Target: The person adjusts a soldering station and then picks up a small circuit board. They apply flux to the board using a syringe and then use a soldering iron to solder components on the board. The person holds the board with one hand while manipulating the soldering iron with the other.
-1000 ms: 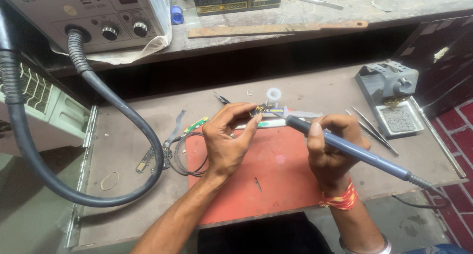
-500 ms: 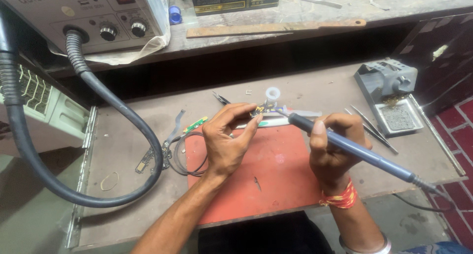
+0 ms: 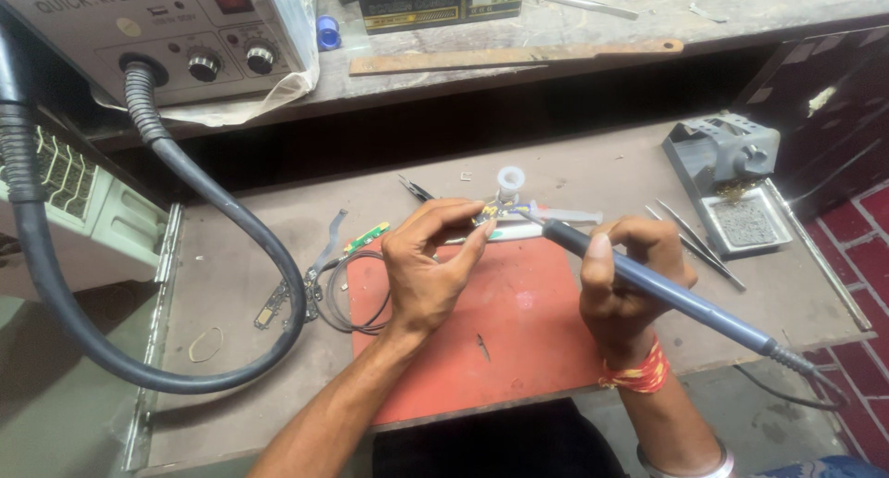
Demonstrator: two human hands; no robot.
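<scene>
Both my hands are working over the far edge of the smooth red mat (image 3: pixel 519 330) lying on the dusty grey worktop (image 3: pixel 231 283): my left hand (image 3: pixel 426 270) is pinching a small circuit piece (image 3: pixel 488 215) between thumb and fingertips, while my right hand (image 3: pixel 630 279) is gripping the slim blue-grey soldering iron (image 3: pixel 667 288), its tip touching that piece. Behind them a small white spool (image 3: pixel 510 179) is standing, thin metal tweezers (image 3: pixel 699 242) and a grey iron stand (image 3: pixel 727 177) are sitting toward the right edge, and a thick ribbed black hose (image 3: pixel 222 219) is looping across the left side.
</scene>
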